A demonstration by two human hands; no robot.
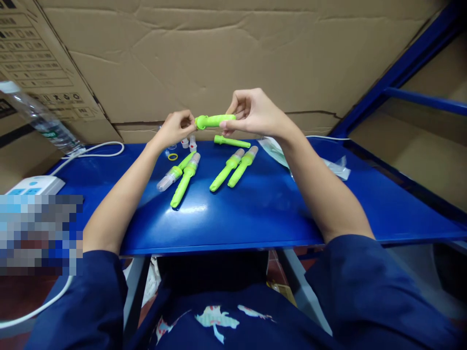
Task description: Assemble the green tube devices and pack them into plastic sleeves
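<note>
Above the far side of the blue table, my two hands hold a lime-green tube-shaped handle [216,120] level between them. The fingers of my left hand [178,127] pinch its wider collar end. My right hand [251,113] grips the slimmer end between thumb and fingers. Below, several green handles with clear caps [185,181] lie on the table, two of them crossing under my left hand and a pair [242,166] side by side further right. A bare green handle [232,141] without a clear cap rests behind that pair.
Small white-and-clear parts [192,145] and a yellow ring [172,157] lie near my left wrist. A clear plastic bag [337,167] is at right. A bottle [44,121], power strip [34,185] and white cable stand left. Cardboard [219,58] walls the back.
</note>
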